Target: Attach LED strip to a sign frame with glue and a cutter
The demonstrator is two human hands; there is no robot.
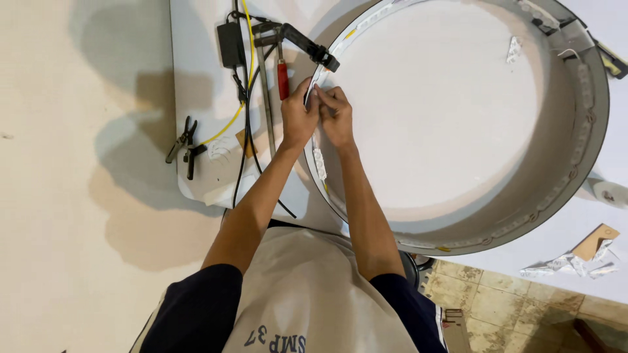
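A large round white frame with a tall metal rim (592, 124) lies on a white table (196, 59). Small white light modules on a wire chain (320, 163) line the inside of the rim. My left hand (297, 117) and my right hand (337, 117) meet at the rim's left side, fingertips pinched together on one small white module pressed against the wall. A clamp with a red handle (282, 78) grips the rim just above my hands.
Black pliers (185, 147) lie at the table's left edge. A black power adapter (230, 44) with black and yellow cables sits at the top. Torn backing scraps (569, 265) and a cardboard piece (594, 240) lie at the lower right. Tiled floor shows below.
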